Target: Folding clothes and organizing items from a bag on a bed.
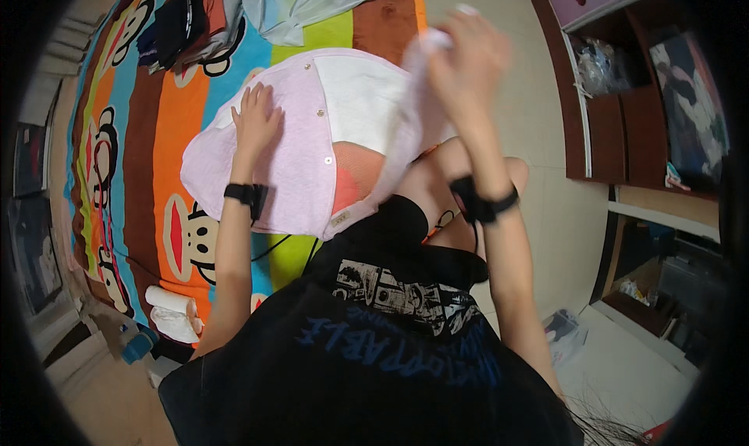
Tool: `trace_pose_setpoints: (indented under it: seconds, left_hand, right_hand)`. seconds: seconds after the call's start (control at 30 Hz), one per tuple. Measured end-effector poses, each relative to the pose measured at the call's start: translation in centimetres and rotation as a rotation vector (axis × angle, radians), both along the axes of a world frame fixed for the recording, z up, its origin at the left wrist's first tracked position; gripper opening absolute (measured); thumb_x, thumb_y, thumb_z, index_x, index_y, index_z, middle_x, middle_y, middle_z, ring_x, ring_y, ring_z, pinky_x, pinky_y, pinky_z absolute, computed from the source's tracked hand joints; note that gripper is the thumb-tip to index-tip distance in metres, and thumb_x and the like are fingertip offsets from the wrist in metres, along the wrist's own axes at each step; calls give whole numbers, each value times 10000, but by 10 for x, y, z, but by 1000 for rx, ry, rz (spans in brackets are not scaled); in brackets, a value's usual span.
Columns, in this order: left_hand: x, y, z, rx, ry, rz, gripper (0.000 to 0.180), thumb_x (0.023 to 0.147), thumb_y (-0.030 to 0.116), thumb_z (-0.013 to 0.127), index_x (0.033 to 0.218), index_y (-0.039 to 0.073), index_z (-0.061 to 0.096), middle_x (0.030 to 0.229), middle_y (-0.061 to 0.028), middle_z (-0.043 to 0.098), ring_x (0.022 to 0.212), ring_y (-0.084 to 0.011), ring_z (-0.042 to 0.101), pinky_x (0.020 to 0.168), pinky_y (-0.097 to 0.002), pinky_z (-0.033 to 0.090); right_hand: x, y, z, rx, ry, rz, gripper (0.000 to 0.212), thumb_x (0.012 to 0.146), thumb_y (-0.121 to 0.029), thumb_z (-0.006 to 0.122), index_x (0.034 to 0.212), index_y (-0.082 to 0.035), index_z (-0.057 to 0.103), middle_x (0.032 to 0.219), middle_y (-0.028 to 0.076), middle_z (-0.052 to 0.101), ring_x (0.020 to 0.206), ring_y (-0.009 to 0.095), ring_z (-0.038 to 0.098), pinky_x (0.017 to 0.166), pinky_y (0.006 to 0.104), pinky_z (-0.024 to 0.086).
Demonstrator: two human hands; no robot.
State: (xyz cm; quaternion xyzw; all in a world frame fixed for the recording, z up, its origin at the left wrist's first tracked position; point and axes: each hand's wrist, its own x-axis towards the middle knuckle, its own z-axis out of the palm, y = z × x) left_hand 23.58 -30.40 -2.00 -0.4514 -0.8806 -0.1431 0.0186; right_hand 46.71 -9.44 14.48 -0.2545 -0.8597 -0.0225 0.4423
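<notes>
A pale pink cardigan with a row of snap buttons lies spread on the bed in front of me, its white inside showing at the middle. My left hand rests flat on its left front panel, fingers apart. Raised on the right, my right hand is closed on the edge of the other front panel, which lifts off the bed in a blurred fold. Between the two panels, close to my lap, an orange-brown patch shows. The cardigan's near hem touches my black shorts.
The striped bedspread has cartoon monkey faces. Folded dark and reddish clothes are stacked at the far left, beside a light grey-blue cloth. A white roll sits near left. Brown shelves stand right, across the tiled floor.
</notes>
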Motion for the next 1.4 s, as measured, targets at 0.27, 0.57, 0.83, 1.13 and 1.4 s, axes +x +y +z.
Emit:
trace_pose_setpoints:
  seconds: [0.27,0.57,0.83,1.13,1.4]
  left_hand:
    - [-41,11,-22,-12,-48,107,553,762,377,626,1214,84,502,1182,-152,530,1105,-299,493,876,-530,376]
    - [-69,1,-14,110,12,302,367,830,331,530,1017,18,575,926,-192,624,923,-360,577,798,-483,399]
    - [-60,15,-52,110,407,180,428,887,399,493,1133,51,522,1119,-167,556,1066,-320,505,872,-546,334]
    - [8,131,-25,132,-412,115,684,720,493,640,1125,-49,534,1074,-226,594,982,-338,585,840,-384,453]
    - [-2,140,-11,243,-222,-50,421,780,359,605,1046,34,612,871,-217,639,837,-381,609,731,-427,476]
  right_hand:
    - [5,-45,-86,-661,-143,200,381,765,-259,620,1064,-30,563,987,164,597,965,343,534,866,454,380]
    - [66,-166,-149,-773,-474,179,404,731,-291,647,1037,-44,554,978,123,594,926,302,556,783,404,437]
    - [75,-160,-151,-896,-449,221,214,692,-63,568,888,-60,484,813,116,530,822,318,546,699,429,436]
    - [96,-182,-125,-705,-297,352,202,671,24,521,859,-43,491,734,117,491,645,303,543,551,366,447]
    - [103,-180,-134,-708,-303,426,222,677,-62,608,869,-47,497,747,104,483,683,276,545,583,358,451]
